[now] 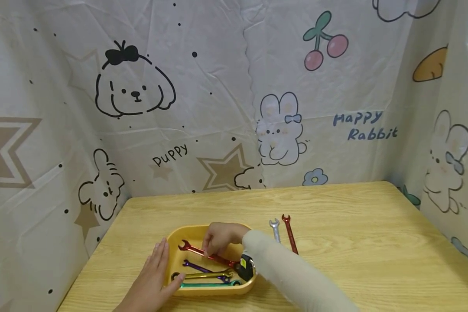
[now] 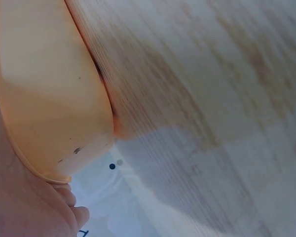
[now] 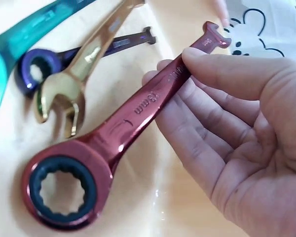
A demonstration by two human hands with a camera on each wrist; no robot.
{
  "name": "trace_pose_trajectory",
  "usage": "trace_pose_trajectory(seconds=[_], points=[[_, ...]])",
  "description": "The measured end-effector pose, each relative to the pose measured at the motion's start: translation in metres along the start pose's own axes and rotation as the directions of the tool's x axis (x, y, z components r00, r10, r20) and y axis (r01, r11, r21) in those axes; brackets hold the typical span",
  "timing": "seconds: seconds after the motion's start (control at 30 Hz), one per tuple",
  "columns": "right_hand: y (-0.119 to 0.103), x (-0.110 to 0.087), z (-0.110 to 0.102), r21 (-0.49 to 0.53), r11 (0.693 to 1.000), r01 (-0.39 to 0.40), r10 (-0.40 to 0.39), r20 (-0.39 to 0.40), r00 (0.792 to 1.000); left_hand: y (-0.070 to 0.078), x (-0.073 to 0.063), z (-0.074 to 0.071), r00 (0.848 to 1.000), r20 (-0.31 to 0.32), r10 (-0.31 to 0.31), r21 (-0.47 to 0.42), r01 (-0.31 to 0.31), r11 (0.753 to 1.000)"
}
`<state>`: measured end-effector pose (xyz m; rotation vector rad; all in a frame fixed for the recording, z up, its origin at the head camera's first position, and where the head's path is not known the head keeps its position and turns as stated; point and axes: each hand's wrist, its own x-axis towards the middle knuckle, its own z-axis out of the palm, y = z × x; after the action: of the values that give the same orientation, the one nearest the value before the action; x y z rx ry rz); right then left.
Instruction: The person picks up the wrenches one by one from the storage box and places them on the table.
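Note:
My right hand [image 1: 218,238] pinches a red combination wrench [image 3: 138,106] between thumb and fingers inside a yellow plastic tray [image 1: 208,291]. The right wrist view shows its ratchet ring end nearest the camera and its open jaw beyond my thumb. My left hand [image 1: 152,271] rests on the tray's left rim with fingers extended and the thumb over the front corner. Below the red wrench in the tray lie a purple wrench [image 1: 196,266], a gold wrench [image 1: 206,275] and a green wrench [image 1: 206,285]. A black and yellow tape measure [image 1: 246,268] sits at the tray's right end, partly covered by my right sleeve.
To the tray's right on the wooden table [image 1: 355,242] lie a silver wrench [image 1: 275,229] and another red wrench [image 1: 290,234], their lower ends hidden by my right forearm. A printed cloth [image 1: 218,86] hangs behind the table and at both sides.

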<state>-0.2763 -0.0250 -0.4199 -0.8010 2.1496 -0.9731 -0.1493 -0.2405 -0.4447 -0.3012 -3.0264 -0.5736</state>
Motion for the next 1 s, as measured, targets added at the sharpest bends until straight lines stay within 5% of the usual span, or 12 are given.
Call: trace_pose_trajectory(seconds=[0.73,1.0], points=[[-0.007,-0.007,-0.02,0.294,0.954,0.062,-0.013,-0.166,0.986,0.0,0.002,-0.002,1.0,0.022,-0.014,-0.009,0.014,1.0],[-0.012,-0.025,-0.031,0.46,0.882,0.105,-0.018,-0.189,0.982,0.001,0.001,-0.003,0.999,0.033,-0.032,-0.011,0.033,0.999]])
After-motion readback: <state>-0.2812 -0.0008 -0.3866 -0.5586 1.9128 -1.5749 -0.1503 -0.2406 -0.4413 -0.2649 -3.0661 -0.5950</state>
